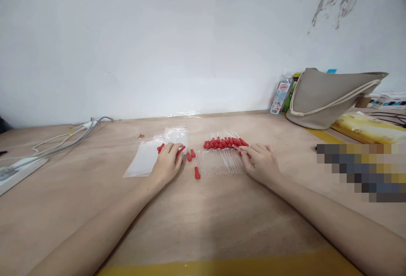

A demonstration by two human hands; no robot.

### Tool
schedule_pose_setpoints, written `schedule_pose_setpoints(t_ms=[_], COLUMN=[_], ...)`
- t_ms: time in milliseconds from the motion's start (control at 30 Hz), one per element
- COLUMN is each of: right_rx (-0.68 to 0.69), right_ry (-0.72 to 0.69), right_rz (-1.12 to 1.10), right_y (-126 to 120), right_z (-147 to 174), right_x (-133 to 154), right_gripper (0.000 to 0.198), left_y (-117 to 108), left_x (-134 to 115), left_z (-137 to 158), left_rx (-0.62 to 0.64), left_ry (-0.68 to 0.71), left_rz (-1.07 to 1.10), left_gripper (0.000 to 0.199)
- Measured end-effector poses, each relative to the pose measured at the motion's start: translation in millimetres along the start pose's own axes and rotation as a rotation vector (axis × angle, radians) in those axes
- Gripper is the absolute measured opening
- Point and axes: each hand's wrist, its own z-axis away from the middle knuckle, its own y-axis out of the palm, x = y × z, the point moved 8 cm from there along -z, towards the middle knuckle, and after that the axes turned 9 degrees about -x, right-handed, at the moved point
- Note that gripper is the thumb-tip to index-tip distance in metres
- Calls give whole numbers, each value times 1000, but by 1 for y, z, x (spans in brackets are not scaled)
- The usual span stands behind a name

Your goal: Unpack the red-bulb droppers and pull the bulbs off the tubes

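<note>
My left hand (167, 161) pinches a red rubber dropper bulb (181, 149) above clear zip bags (137, 161). More red shows behind its knuckles, partly hidden. In my right hand (262, 162), the closed fingertips hold a clear dropper tube (237, 148) pointing left. Between the hands lies a row of bare clear tubes (217, 164). Just behind that row are assembled droppers (222, 143), their red bulbs towards me and tubes pointing at the wall. Several loose red bulbs (197, 173) rest left of the bare tubes.
A grey-beige bag (330, 98) and a labelled bottle (280, 95) stand at the back right by the wall. A yellow packet (371, 128) lies further right. Cables (76, 134) and a white power strip (23, 174) occupy the left side of the wooden table (203, 221).
</note>
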Motion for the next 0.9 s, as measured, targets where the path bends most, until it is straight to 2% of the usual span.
schedule_pose_setpoints(t_ms=[133,300,400,500,633,900], right_rx=[14,84,144,184,229,264], right_ry=[-46,-71,-74,-72,-73,-42], right_rz=[27,13,-9,-39,-67,-99], right_y=[2,11,16,18,19,19], right_z=[2,6,9,10,10,10], right_x=[5,11,14,16,17,17], right_gripper=[20,21,21,23,30,33], left_y=[7,-5,-6,-3,-1,-9], left_x=[-4,-27,-51,-62,-60,-34], left_z=[1,4,12,19,19,10], left_rx=[16,-15,85,165,175,68], left_ry=[84,174,301,334,316,236], left_rz=[-121,-164,-84,-53,-78,-288], left_gripper=[14,20,29,36,27,20])
